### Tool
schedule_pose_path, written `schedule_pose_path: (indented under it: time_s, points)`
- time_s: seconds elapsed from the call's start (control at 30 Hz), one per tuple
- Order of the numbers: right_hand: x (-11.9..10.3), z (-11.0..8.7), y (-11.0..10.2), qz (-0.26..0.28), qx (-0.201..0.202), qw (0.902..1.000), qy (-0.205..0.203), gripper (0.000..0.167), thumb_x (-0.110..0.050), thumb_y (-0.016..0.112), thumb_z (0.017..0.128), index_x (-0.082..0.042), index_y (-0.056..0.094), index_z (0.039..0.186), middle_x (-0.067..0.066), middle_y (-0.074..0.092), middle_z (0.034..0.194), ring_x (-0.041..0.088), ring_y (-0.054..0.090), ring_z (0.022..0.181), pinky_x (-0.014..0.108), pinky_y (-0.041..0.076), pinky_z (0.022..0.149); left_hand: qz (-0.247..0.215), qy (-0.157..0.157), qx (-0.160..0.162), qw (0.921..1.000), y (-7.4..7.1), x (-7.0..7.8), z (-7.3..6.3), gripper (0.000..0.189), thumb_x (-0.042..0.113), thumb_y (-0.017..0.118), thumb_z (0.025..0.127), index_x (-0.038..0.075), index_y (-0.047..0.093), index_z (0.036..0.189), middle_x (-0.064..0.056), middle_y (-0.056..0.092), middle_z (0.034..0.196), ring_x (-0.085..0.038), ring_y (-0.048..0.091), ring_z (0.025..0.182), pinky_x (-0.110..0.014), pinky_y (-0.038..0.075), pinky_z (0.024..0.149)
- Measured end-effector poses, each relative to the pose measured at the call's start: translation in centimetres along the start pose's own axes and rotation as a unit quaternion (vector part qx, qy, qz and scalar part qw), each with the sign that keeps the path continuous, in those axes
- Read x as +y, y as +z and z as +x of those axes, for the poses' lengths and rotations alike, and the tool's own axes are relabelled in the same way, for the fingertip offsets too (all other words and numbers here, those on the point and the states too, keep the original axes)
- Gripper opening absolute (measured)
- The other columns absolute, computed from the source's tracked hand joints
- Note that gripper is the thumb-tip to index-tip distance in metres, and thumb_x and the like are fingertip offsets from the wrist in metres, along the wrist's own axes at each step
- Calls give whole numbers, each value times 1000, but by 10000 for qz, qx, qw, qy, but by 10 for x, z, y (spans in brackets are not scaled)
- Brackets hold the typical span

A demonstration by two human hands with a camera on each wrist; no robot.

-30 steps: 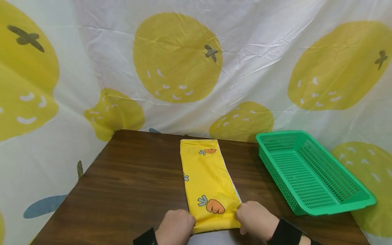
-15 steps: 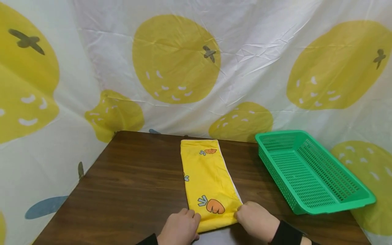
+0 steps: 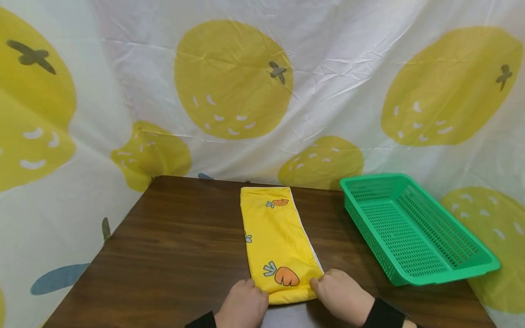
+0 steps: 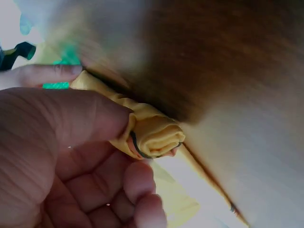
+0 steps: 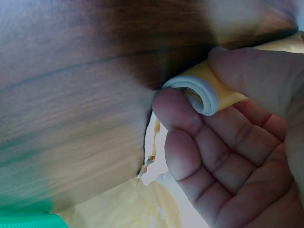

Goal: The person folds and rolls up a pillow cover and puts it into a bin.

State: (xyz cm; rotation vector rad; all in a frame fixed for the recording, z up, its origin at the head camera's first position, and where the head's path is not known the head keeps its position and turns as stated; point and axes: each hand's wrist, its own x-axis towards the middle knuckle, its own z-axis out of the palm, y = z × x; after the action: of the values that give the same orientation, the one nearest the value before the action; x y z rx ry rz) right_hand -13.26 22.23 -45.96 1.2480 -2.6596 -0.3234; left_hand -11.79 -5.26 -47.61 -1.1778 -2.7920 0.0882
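Observation:
A yellow cloth (image 3: 272, 232) with a carrot print and a white edge lies lengthwise on the dark wood table (image 3: 184, 237), its near end rolled up. At the roll's left end my left hand (image 3: 245, 301) grips it, the thumb on top and the fingers curled below. The left wrist view shows the spiral end of the roll (image 4: 159, 135) beside the thumb. My right hand (image 3: 342, 294) pinches the other end, thumb over the roll and curled fingers under it. White layered edging (image 5: 206, 97) shows at that end in the right wrist view.
To the right stands a green perforated plastic basket (image 3: 447, 277) with nothing in it. Behind and beside the table hangs a white curtain (image 3: 328, 105) printed with yellow fruit. A pale patch (image 3: 289, 314) shows on the tabletop between the hands.
The rolled near end has shifted slightly away from me. My left hand has moved a little to the right along the roll and forward, while the right hand has barely moved.

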Motion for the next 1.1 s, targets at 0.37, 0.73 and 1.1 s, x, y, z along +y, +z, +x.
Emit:
schedule_pose_path:
  time_s: [0.37,0.73,1.1]
  points:
    - [-4,-2,5,508,11,9981,356,31,-18,85,81,-21,57,69,-9,54,61,6,49,54,27,38,55,-684,-577,-780,9929,3,-16,9,15,27,75,96,16,79,88,2,64,80,-12,49,73,-29,43,61]
    - [-17,-12,5,316,477,9958,713,28,-36,92,73,-22,68,70,-10,55,69,8,42,67,22,32,62,-1460,-1290,-1043,9753,4,-28,13,45,53,75,95,13,74,76,5,50,60,-13,45,56,-34,41,52]
    - [-21,-11,4,1680,99,9758,1393,28,-20,93,72,-20,64,70,-12,53,67,1,46,64,23,42,59,-291,-159,168,9993,-5,-4,8,19,19,83,86,18,72,71,5,62,68,-8,49,64,-25,39,54]
